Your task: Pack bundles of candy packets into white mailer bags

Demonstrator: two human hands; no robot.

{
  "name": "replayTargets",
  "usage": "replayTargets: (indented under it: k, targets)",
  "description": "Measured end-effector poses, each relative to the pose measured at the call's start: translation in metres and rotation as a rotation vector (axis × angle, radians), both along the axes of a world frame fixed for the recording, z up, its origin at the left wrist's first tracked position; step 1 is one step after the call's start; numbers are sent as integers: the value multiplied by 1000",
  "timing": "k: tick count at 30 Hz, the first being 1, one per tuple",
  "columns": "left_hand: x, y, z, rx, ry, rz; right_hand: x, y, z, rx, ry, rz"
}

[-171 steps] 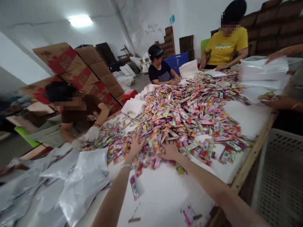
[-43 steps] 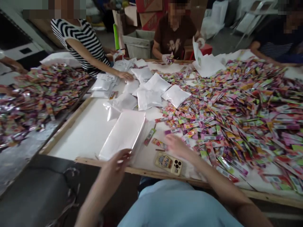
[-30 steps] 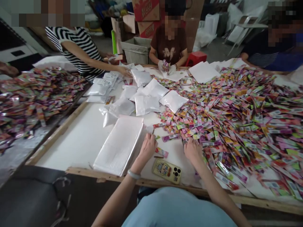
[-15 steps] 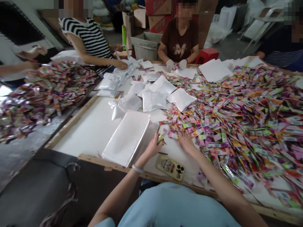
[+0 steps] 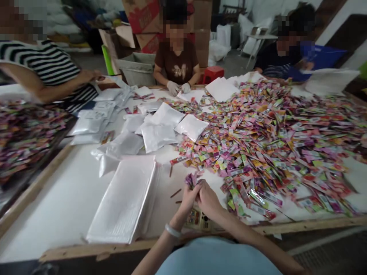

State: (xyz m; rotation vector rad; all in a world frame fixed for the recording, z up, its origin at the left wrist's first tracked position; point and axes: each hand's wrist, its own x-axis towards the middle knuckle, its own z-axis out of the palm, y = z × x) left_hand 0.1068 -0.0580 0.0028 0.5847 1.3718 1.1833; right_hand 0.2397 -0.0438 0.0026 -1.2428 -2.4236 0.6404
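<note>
Just in front of my body, my left hand (image 5: 189, 195) and my right hand (image 5: 207, 195) meet over the table. My left hand is closed round a small bunch of purple stick sachets (image 5: 190, 178), whose ends stick up past the fingers. The right hand's closed fingers press against the same bunch from the other side; their tips are partly hidden. Under my wrists lies a phone in a yellow cartoon case (image 5: 204, 222), partly covered. A large heap of colourful sachets (image 5: 258, 133) spreads to the right of my hands. To their left rests a stack of flat white bags (image 5: 123, 198).
Filled white pouches (image 5: 159, 134) lie beyond the bag stack. Thin brown strips (image 5: 175, 193) lie near my left hand. A wooden rim (image 5: 114, 248) borders the table. Across it sits a person in gloves (image 5: 178, 65); others are at left (image 5: 51, 72) and far right (image 5: 275, 63).
My hands were apart, the right one at the heap's edge; now they are together round the sachets. The view has turned to the right.
</note>
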Motion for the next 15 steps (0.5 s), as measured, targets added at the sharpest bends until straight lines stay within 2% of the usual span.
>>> replayTargets:
  k: [2, 3, 4, 6, 8, 10, 11, 13, 15]
  targets:
    - [-2, -4, 4, -46, 8, 27, 28, 12, 14, -114, 80, 101]
    - [-5, -8, 6, -66, -6, 28, 48, 26, 22, -143, 69, 170]
    - [-7, -13, 9, -71, -38, 18, 69, 46, 29, -128, 17, 133]
    - [-11, -26, 15, -30, -149, -36, 107, 95, 41, -61, -244, -79]
    - [-9, -39, 18, 8, -281, -109, 127, 142, 45, -86, -487, -214]
    - [-1, -53, 15, -24, -410, -152, 125, 170, 42, -80, -572, -278]
    - [3, -58, 12, -57, -475, -169, 119, 175, 39, -50, -562, -295]
    - [10, -66, 5, -126, -577, -186, 100, 168, 31, 27, -505, -303]
    - [10, -68, 1, -173, -582, -176, 86, 152, 23, 51, -470, -284]
